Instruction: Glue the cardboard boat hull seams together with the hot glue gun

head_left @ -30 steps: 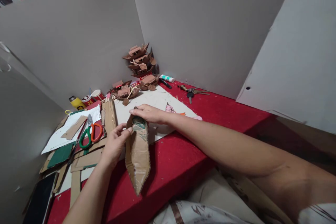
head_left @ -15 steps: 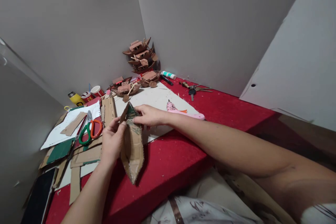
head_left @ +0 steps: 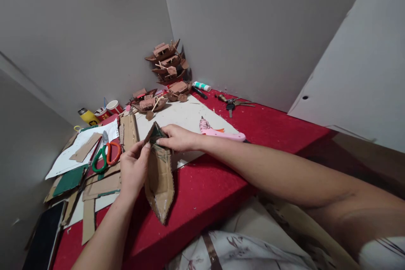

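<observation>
Both my hands hold a long, pointed cardboard boat hull (head_left: 160,181) above the red table (head_left: 221,185). My left hand (head_left: 134,168) grips its left side, thumb and fingers pinched on the cardboard wall. At the far, upper end my right hand (head_left: 179,137) has its fingers closed on the hull's green-printed tip. The pointed near end of the hull hangs over the table's front edge, toward my lap.
Green and orange scissors (head_left: 106,156) lie on cardboard scraps and white paper to the left. A pink glue gun (head_left: 221,133) rests on a white board (head_left: 186,116). Finished cardboard boats (head_left: 166,65) are stacked in the corner, with cups, a glue stick and keys (head_left: 232,103) nearby. A dark phone (head_left: 44,238) lies at the lower left.
The hull has turned so that its open inside faces up, and both hands have shifted a little to the left with it. My right hand's fingers now close on the tip.
</observation>
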A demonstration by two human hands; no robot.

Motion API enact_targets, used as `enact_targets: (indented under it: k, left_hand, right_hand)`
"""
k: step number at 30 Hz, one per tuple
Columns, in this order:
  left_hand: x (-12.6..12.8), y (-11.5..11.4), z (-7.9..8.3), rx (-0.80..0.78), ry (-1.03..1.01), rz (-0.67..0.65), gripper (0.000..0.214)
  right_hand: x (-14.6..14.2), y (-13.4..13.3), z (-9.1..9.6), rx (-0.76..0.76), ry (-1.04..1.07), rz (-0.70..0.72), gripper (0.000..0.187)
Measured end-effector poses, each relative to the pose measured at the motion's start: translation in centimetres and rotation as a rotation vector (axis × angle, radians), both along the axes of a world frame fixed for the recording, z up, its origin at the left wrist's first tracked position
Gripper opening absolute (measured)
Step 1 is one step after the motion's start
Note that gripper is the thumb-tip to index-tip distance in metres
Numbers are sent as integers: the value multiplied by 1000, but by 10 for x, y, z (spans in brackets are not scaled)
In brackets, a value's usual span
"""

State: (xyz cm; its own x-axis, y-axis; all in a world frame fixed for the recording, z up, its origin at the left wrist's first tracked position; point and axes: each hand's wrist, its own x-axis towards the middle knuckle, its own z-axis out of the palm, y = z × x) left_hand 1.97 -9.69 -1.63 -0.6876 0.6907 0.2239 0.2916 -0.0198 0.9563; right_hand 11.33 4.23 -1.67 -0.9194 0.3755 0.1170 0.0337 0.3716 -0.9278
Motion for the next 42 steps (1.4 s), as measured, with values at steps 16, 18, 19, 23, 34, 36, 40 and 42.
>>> enact_targets:
  k: [16,18,19,23,34,36,40,42]
  left_hand:
    - [-1,-3,8,18,-110,-15,30]
    - [0,-3,8,29,-77,-9,27]
    - [0,-3,8,37,-57,-7,26]
    - [2,-3,9,48,11,30,25]
    - [3,-1,5,59,70,54,19]
    - [3,-1,3,61,81,49,18]
    - [2,-1,2,58,122,40,16]
    - [2,-1,0,57,133,33,17]
  right_hand:
    - [9,-4,2,100,-38,322,12]
    - [8,-4,3,91,-24,281,16]
    - [8,-4,3,89,-4,244,20]
    - [6,-6,4,133,193,40,25]
    - [9,-13,5,336,313,-65,15]
    - [9,-13,4,356,316,-64,15]
    - [9,-15,3,381,320,-55,15]
    - [9,-15,2,392,326,-50,15]
